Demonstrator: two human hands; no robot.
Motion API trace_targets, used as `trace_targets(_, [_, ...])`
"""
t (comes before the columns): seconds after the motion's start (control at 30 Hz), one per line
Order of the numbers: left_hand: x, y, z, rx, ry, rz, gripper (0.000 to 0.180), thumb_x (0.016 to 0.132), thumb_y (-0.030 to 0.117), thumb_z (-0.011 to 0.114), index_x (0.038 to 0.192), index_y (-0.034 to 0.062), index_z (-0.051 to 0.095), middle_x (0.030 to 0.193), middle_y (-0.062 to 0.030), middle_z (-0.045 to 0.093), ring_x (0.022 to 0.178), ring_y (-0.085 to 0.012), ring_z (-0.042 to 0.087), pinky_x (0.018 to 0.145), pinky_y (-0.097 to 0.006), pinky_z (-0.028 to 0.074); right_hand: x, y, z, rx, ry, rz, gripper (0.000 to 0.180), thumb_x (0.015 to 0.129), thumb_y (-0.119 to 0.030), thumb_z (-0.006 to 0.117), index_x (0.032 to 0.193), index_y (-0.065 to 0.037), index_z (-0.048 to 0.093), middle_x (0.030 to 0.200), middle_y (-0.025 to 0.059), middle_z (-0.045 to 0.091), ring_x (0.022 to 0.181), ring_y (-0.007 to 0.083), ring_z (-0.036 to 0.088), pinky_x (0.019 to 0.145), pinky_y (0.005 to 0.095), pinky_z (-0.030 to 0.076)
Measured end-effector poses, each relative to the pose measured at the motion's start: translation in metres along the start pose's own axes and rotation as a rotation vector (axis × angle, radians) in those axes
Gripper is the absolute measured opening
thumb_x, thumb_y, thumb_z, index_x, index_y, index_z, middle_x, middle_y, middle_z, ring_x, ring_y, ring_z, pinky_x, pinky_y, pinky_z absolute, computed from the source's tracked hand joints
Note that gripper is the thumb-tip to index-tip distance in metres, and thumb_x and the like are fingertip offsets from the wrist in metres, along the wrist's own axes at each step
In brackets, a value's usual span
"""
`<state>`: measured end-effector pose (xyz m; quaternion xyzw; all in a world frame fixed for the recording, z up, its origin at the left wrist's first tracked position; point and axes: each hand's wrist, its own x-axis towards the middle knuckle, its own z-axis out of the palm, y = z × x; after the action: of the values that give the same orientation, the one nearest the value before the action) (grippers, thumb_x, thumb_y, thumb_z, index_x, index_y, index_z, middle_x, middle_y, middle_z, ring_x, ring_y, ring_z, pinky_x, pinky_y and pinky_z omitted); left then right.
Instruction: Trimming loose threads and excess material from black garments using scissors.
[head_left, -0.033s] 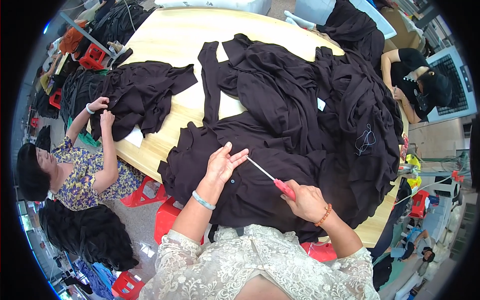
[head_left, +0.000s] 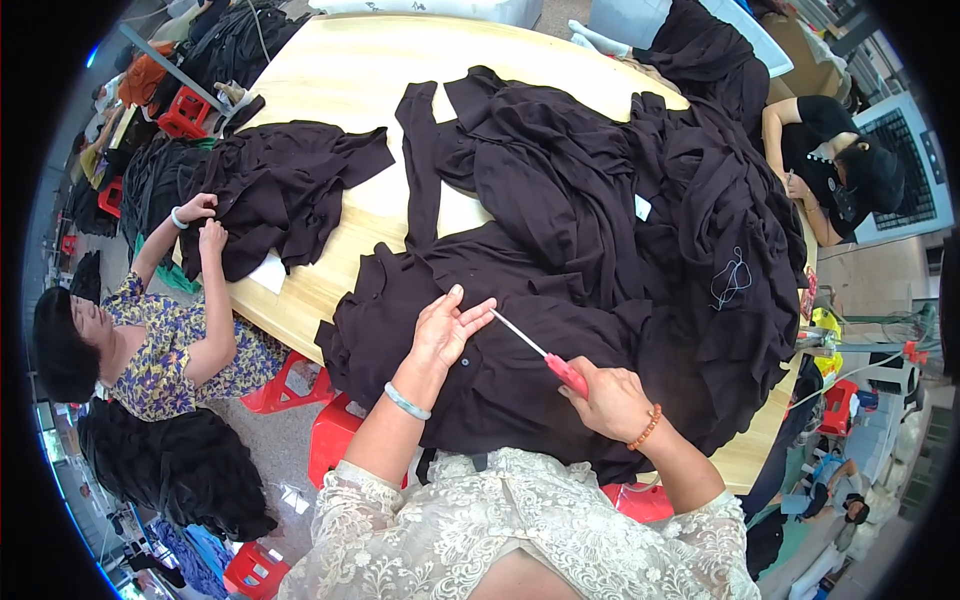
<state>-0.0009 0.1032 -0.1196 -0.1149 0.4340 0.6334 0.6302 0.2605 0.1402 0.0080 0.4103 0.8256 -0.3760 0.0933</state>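
Note:
My right hand (head_left: 612, 402) is closed round the red handle of a screwdriver-like tool (head_left: 523, 334) with a long thin metal shaft. Its shaft slants up and left, and the tip meets or nearly meets the fingertips of my left hand (head_left: 447, 328). That hand is turned partly palm up with its fingers stretched out; whether it pinches anything at the tip is too small to tell. Both hands are over a dark garment (head_left: 400, 300) spread on the table, with a small button (head_left: 464, 362) showing below my left hand.
More dark garments (head_left: 540, 150) are heaped across the wooden table (head_left: 370, 60). A loose light-blue thread (head_left: 733, 280) lies on the right heap. One person (head_left: 190, 340) handles a dark garment at left; another (head_left: 835, 170) sits at right. Red stools (head_left: 333, 440) stand below the table edge.
The tool and my right hand have shifted very slightly upward. Nothing else has visibly changed.

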Motion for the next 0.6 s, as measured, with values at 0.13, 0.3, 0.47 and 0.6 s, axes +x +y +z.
trace_targets(0.13, [0.0,-0.002,-0.003,-0.01,-0.046,0.005,0.017,0.1,0.015,0.053,0.095,-0.0002,0.056,0.101,-0.02,0.063,0.11,-0.0477,0.06,0.091,-0.053,0.054,0.02,-0.013,-0.006,-0.086,-0.036,0.0,0.025,0.091,-0.027,0.061,0.101,-0.004,0.056,0.075,0.0208,0.066,0.077,0.0405,0.066,0.073,0.0487,0.051])
trace_targets(0.3, [0.002,-0.002,-0.009,-0.036,-0.072,-0.03,0.017,0.1,0.018,0.053,0.093,0.0023,0.058,0.104,-0.0204,0.064,0.111,-0.0464,0.06,0.093,-0.053,0.053,0.028,-0.019,-0.009,-0.083,-0.065,0.003,0.026,0.091,-0.026,0.061,0.099,-0.002,0.056,0.077,0.0223,0.066,0.079,0.0403,0.066,0.074,0.0488,0.051])
trace_targets(0.47, [0.002,-0.001,-0.012,-0.06,-0.1,-0.039,0.018,0.099,0.018,0.053,0.088,0.0048,0.06,0.105,-0.0192,0.064,0.113,-0.0462,0.059,0.095,-0.053,0.051,0.029,-0.018,-0.008,-0.059,-0.061,0.005,0.028,0.09,-0.026,0.062,0.1,-0.001,0.056,0.08,0.0229,0.067,0.082,0.04,0.067,0.075,0.0483,0.051])
trace_targets(0.6, [-0.001,0.0,-0.008,-0.037,-0.093,-0.043,0.019,0.1,0.018,0.053,0.087,0.0055,0.06,0.102,-0.0166,0.065,0.114,-0.0471,0.058,0.097,-0.054,0.05,0.03,-0.02,-0.004,-0.074,-0.083,-0.038,0.028,0.09,-0.026,0.062,0.101,-0.001,0.057,0.08,0.0224,0.067,0.083,0.0403,0.066,0.075,0.0483,0.051])
